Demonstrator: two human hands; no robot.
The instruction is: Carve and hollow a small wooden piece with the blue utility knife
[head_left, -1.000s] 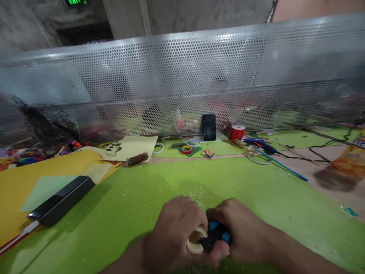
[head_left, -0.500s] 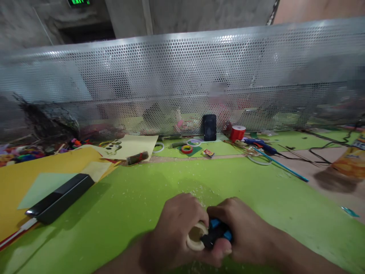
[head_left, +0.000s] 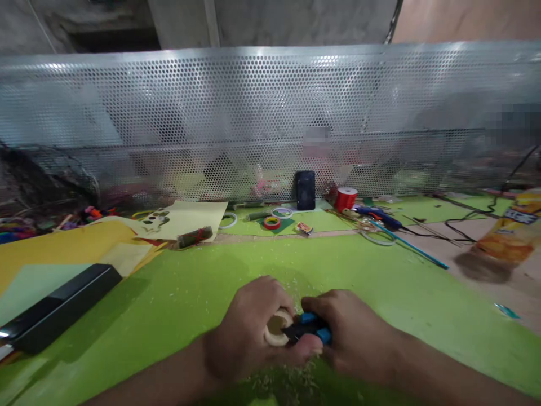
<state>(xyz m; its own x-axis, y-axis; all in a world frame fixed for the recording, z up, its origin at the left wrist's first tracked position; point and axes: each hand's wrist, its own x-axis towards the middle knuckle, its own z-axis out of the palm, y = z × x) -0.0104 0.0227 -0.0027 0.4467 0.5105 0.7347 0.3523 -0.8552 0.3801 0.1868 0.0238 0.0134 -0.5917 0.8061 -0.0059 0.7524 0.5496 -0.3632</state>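
Note:
Low in the middle of the view my two hands meet over a green mat [head_left: 190,287]. My left hand [head_left: 245,332] is closed round a small cream ring [head_left: 274,332], which looks like a tape roll core. My right hand [head_left: 355,338] grips a black and blue tool [head_left: 310,330] whose tip touches the ring. Fine pale shavings [head_left: 296,378] lie on the mat just under the hands.
A black slab-like device [head_left: 54,307] rests on yellow paper at the left. Tape rolls [head_left: 271,222], a red spool [head_left: 345,198], an upright phone [head_left: 305,189] and a blue glue gun [head_left: 376,213] with cables stand before a perforated metal screen [head_left: 253,113]. An orange packet [head_left: 507,237] lies at the right.
Both hands have shifted slightly left and up the view with the ring and tool still held. More shavings lie under them. The camera has tipped down a little.

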